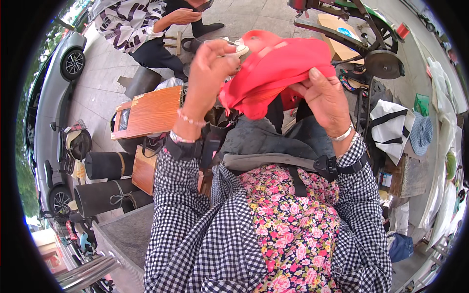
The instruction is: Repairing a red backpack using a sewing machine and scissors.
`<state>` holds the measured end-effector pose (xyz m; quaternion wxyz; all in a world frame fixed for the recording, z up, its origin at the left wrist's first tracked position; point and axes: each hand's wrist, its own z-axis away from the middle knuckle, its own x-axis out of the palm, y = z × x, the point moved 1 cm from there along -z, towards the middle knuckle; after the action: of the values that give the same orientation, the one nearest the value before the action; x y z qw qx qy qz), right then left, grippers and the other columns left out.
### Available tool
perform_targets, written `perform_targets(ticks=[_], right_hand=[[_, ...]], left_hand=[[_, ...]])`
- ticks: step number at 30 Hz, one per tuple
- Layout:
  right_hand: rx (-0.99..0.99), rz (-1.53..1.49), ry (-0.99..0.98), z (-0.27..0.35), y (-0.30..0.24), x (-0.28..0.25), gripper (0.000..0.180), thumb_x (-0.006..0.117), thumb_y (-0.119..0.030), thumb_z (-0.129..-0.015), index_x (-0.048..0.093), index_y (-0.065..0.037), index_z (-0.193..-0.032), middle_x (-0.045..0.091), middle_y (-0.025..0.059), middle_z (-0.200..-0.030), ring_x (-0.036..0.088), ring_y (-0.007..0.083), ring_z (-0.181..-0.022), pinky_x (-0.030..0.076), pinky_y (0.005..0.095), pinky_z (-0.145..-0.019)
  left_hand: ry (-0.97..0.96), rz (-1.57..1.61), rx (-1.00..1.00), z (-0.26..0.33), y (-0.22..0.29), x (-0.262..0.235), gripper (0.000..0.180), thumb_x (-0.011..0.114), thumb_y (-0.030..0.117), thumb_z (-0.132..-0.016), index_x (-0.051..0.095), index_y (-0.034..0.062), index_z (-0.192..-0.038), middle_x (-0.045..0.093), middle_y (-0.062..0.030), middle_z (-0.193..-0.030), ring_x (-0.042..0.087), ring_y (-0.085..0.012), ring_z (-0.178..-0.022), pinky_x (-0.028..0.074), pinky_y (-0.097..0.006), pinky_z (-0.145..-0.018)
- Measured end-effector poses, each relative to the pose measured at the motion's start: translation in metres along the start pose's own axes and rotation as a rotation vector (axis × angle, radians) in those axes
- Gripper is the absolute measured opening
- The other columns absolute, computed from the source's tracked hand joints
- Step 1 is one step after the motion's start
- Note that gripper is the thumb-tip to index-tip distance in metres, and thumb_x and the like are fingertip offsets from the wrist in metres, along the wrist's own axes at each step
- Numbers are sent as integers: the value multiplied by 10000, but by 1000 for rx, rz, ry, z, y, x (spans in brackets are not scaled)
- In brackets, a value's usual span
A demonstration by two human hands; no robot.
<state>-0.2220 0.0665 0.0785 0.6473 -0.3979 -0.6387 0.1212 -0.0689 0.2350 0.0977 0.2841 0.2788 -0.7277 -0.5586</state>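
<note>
A bright red piece of cloth [281, 66], folded and bunched, hangs above my lap; its exact kind does not show. My right hand [325, 100] grips its right lower edge, thumb on top and fingers underneath. At the cloth's left side my left hand [210, 68] is raised, its fingers loosely bent and apart, slightly blurred. Nothing shows clearly in that hand. Below the cloth, a dark grey cloth [259, 139] covers my lap.
A crank machine [371, 39] with a large wheel stands at the far right. To the left lie a wooden box [156, 112] and dark rolls [105, 195]. A person [134, 29] sits opposite at the far left. A white bag [391, 127] is on the right.
</note>
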Motion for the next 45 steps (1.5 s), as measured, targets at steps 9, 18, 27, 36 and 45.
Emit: perform_targets(ticks=[9,18,27,36,45], right_hand=[[-29,20,-2,-14,-21,-10,295,507,27,-774,507,-54,-1058,560,68,-1049,514,212,-1020,385,464,-898],[52,-155,157,-29,-19,-55,228,528,-118,-800,514,-34,-1011,580,79,-978,546,232,-944,428,444,-855],[95,-203,89,-38,19,-13,321,508,21,-782,439,-34,-1090,548,50,-1015,541,156,-934,443,310,-828],[137,405,342,-48,-3,-32,142,505,-53,-809,508,-24,-948,591,77,-839,599,156,-661,532,290,-561],[447,153,118,2,25,19,155,588,-165,-798,504,-40,-837,580,81,-734,602,165,-598,526,291,-543]], left_hand=[[-132,-520,40,-7,-79,-11,287,549,40,-742,513,43,-1028,526,-44,-956,513,-128,-799,429,-261,-695],[-25,-868,708,18,24,7,217,585,92,-715,548,3,-910,542,-141,-769,546,-288,-694,431,-331,-596],[-136,-726,279,44,-25,19,396,612,257,-745,514,-14,-1017,543,-143,-890,546,-287,-839,432,-330,-702],[-15,274,-328,11,-4,-9,273,468,181,-875,522,-11,-1062,576,-43,-972,542,-83,-842,430,-219,-748],[-124,-98,-195,21,-18,15,249,467,216,-873,553,2,-968,536,15,-841,439,-50,-769,378,-205,-703]])
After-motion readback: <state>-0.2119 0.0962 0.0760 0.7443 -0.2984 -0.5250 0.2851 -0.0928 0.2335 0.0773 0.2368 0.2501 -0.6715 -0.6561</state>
